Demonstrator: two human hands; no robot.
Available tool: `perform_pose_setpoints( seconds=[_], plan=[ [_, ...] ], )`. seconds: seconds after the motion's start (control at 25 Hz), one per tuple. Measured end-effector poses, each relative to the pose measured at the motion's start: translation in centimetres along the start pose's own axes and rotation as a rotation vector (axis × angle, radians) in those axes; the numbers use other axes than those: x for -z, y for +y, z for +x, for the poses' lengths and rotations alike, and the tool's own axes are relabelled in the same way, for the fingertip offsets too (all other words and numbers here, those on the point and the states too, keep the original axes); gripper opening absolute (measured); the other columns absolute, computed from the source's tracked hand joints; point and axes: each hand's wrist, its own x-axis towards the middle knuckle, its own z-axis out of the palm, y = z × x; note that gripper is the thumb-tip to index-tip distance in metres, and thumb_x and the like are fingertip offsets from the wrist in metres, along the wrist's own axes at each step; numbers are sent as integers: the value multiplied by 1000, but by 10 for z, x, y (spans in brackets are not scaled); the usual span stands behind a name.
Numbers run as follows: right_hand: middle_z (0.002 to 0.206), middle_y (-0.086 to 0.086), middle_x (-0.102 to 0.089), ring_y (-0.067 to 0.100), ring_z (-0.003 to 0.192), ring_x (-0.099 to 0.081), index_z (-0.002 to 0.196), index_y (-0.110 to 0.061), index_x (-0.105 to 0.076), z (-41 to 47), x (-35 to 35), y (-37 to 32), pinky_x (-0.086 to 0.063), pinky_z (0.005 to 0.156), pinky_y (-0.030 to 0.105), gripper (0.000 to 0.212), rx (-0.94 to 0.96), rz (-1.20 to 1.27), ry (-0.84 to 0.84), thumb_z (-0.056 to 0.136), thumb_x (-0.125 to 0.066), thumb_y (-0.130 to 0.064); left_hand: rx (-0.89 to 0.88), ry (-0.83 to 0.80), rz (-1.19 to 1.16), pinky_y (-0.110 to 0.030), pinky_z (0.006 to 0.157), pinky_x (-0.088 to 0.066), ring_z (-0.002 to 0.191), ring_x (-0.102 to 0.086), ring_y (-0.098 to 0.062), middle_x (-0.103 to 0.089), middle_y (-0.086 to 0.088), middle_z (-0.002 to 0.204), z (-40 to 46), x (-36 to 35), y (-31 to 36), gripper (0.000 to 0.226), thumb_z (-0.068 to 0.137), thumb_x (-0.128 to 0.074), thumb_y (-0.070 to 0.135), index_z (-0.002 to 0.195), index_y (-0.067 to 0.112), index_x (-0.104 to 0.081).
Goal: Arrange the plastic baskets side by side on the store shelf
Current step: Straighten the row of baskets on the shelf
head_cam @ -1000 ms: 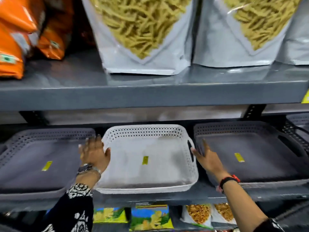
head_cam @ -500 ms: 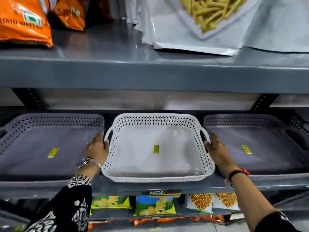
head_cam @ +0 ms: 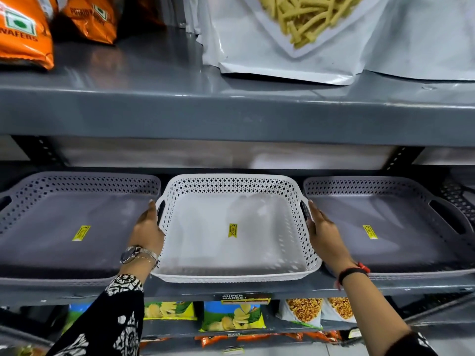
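Observation:
A white perforated plastic basket [head_cam: 232,278] sits in the middle of the grey store shelf [head_cam: 185,289], a yellow price sticker on its floor. My left hand [head_cam: 147,228] grips its left side at the handle slot. My right hand [head_cam: 322,233] lies along its right wall at the other handle. A grey basket [head_cam: 77,181] stands directly to the left and another grey basket [head_cam: 372,185] directly to the right, both close beside the white one. All three are in a row, and the white one's front rim reaches slightly further forward.
The upper shelf [head_cam: 231,119] hangs low over the baskets, carrying orange wafer bags [head_cam: 23,29] and white snack pouches [head_cam: 295,47]. Part of a darker basket [head_cam: 458,201] shows at the far right. Chip packets [head_cam: 231,317] fill the shelf below.
Both hands moved from beside the white basket onto its two sides. The basket now sits straighter between the grey ones. My head has moved down and closer.

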Motion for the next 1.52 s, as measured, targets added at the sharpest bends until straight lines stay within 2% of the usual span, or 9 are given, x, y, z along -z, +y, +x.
perform_pose_setpoints(
  seconds=[0.16, 0.4, 0.64, 1.04, 1.2, 1.36, 1.52],
  plan=[
    [128, 25, -54, 41, 106, -57, 138, -7, -28, 1, -3, 1, -46, 95, 47, 47, 25, 9, 36, 92, -37, -4, -7, 24, -3, -51, 90, -49, 105, -59, -46, -59, -34, 120, 2, -1, 1, 64, 83, -38, -15, 143, 2, -27],
    [134, 24, -50, 40, 116, -52, 137, -3, -31, 8, -1, -3, -43, 98, 42, 45, 9, -1, 37, 92, -36, -4, -13, 14, -37, -51, 96, -48, 112, -56, -46, -53, -30, 131, 3, 0, 7, 63, 82, -35, -17, 143, 1, -27],
    [134, 23, -49, 40, 112, -54, 138, -5, -28, -1, -1, -3, -43, 99, 46, 46, -15, 5, 25, 93, -34, -5, -3, -4, -29, -50, 95, -48, 111, -56, -46, -51, -28, 133, -4, 2, 6, 64, 83, -34, -17, 144, 2, -25],
    [138, 20, -46, 39, 115, -53, 139, -9, -28, -11, 3, -6, -39, 102, 42, 47, -55, 2, -17, 93, -34, -4, 5, -12, -1, -53, 91, -50, 105, -59, -47, -57, -30, 124, -14, 3, -1, 62, 86, -36, -13, 144, 6, -24],
    [138, 18, -47, 38, 114, -54, 139, -11, -28, -13, 4, -8, -41, 101, 42, 47, -55, 16, -18, 93, -34, -5, 33, 42, -43, -50, 88, -49, 103, -60, -46, -60, -31, 119, -11, -1, -3, 51, 91, -37, -4, 141, 5, -32],
    [136, 18, -49, 37, 113, -54, 139, -12, -28, -13, 3, -7, -41, 100, 43, 47, -58, 26, -12, 93, -34, -6, 6, 11, -1, -54, 91, -50, 102, -60, -47, -60, -32, 119, -13, 1, -2, 59, 88, -38, -9, 144, 7, -28],
    [134, 20, -50, 38, 114, -53, 139, -10, -28, -13, 2, -5, -41, 100, 44, 47, -59, 26, -7, 93, -35, -6, 19, -2, -21, -52, 91, -50, 102, -61, -47, -60, -31, 120, -14, 4, -2, 59, 89, -36, -7, 144, 10, -26]
  ],
)
